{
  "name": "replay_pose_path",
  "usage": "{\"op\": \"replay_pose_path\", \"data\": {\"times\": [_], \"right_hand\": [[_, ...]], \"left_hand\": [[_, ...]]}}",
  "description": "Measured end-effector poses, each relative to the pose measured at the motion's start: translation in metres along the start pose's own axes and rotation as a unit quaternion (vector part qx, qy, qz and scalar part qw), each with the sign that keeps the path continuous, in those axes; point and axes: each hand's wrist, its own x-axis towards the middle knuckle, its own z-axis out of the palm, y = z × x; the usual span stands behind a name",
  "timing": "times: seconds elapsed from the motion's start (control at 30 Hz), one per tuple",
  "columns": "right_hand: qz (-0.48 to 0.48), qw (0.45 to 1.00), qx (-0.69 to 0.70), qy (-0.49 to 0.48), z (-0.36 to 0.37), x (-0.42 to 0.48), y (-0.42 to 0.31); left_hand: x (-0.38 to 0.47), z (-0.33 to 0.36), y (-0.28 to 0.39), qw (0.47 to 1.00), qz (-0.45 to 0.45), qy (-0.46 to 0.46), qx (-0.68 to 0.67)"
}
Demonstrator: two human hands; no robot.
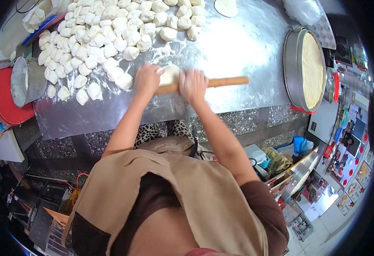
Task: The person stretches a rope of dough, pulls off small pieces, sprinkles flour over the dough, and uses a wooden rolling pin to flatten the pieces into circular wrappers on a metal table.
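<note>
A flattened piece of dough [170, 75] lies on the metal worktop, partly hidden by both hands. My left hand [147, 79] is at its left side, with the fingertips on the dough's edge. A wooden rolling pin [228, 82] crosses the near part of the dough, and its left end reaches my left hand. My right hand [194, 84] is closed over the pin, to the right of the dough. Both hands are slightly blurred. Just left of my left hand sits a floured dough ball [124, 81].
Many floured dough pieces [110, 35] cover the worktop's [78, 120] far left. A rolled dough round [226, 7] lies at the far edge. Right stands a round metal pan [294, 70] with a pale inside. A metal bucket [35, 81] stands left beside a red stool [6, 96].
</note>
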Motion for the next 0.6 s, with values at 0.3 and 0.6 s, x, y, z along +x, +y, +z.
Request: {"op": "replay_pose_path", "data": {"times": [0.3,0.6], "right_hand": [[0.004,0.999,-0.028,0.046,-0.001,0.059,-0.018],[0.045,0.997,0.003,0.062,-0.003,0.049,-0.027]], "left_hand": [[0.034,-0.018,-0.015,0.977,-0.109,-0.14,-0.12],[0.045,-0.004,-0.011,0.982,-0.029,-0.171,-0.075]]}}
